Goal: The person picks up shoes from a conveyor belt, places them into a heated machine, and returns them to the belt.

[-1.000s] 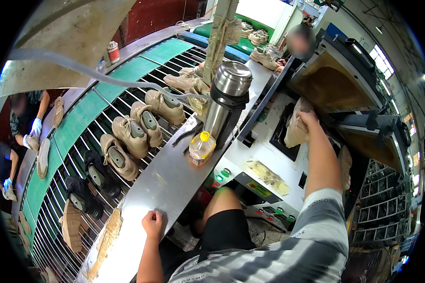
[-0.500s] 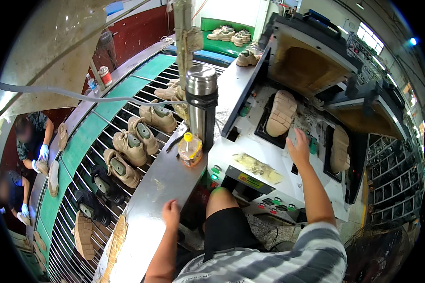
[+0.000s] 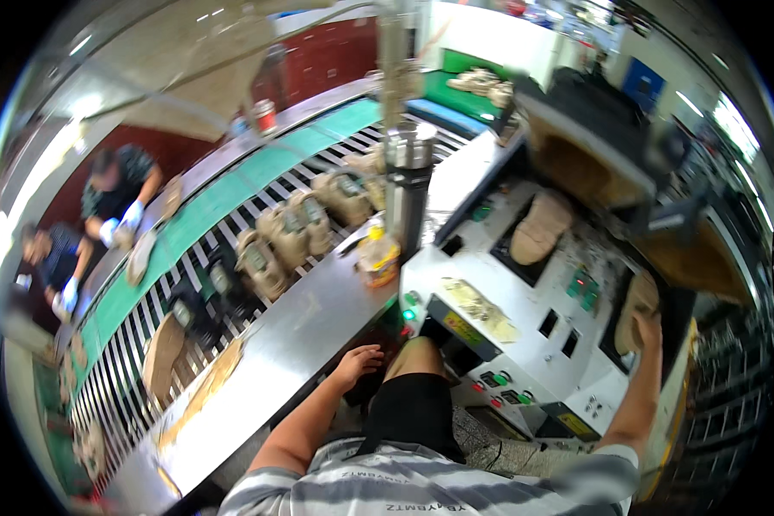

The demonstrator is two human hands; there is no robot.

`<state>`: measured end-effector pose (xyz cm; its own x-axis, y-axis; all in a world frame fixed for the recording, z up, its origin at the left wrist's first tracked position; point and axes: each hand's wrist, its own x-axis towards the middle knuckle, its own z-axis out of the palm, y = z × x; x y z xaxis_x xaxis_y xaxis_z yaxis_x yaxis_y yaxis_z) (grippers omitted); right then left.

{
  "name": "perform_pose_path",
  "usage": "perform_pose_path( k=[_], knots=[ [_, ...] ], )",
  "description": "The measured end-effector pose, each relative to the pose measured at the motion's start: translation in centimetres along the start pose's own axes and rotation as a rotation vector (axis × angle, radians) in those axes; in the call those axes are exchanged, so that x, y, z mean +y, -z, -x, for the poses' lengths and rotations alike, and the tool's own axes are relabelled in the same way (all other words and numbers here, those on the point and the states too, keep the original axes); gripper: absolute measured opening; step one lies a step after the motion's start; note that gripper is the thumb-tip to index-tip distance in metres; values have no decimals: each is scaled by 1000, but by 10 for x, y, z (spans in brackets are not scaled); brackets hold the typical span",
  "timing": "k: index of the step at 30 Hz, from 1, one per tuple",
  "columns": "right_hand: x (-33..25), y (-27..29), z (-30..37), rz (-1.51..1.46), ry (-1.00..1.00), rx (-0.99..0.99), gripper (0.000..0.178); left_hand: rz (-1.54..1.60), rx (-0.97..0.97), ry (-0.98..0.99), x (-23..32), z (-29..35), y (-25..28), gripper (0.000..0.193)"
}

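Observation:
My right hand (image 3: pixel 648 333) is at the near end of a tan shoe (image 3: pixel 638 301) on the right pad of the white two-station press machine (image 3: pixel 525 314). Its fingers close on the shoe's edge, somewhat blurred. Sole up, another tan shoe (image 3: pixel 542 228) lies on the black left pad, under a raised lid (image 3: pixel 576 155) with a brown inner face. The right lid (image 3: pixel 692 254) is raised too. Over my lap, close to the metal table edge, my left hand (image 3: pixel 359 365) holds nothing, its fingers loosely stretched.
A steel thermos (image 3: pixel 408 193) and a yellow-capped bottle (image 3: pixel 376 258) stand on the metal ledge (image 3: pixel 292 331). Beyond, tan shoes (image 3: pixel 288 232) and black shoes (image 3: pixel 195 314) sit on a roller conveyor. Two gloved co-workers (image 3: pixel 116 193) handle shoes at the far left. Racks (image 3: pixel 727 387) stand at right.
My right hand has moved from beside the left pad to the shoe on the right pad. My left hand has shifted right, over my lap. The whole view has turned.

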<state>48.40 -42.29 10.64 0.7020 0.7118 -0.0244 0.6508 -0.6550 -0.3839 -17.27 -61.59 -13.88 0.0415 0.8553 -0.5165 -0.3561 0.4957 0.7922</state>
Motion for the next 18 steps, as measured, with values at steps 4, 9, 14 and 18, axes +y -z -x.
perform_pose_path(
  k=[4,9,14,18],
  knots=[
    [56,-42,-88,-112,315,-191,58,93,213,-40,-27,66,74,36],
    [17,-40,10,118,-40,227,73,225,411,-150,-49,138,112,31],
    [71,-91,74,13,281,960,70,14,386,-229,-53,147,95,31],
    [60,-77,152,22,610,1086,60,-101,221,-275,-38,150,63,30]
  ],
)
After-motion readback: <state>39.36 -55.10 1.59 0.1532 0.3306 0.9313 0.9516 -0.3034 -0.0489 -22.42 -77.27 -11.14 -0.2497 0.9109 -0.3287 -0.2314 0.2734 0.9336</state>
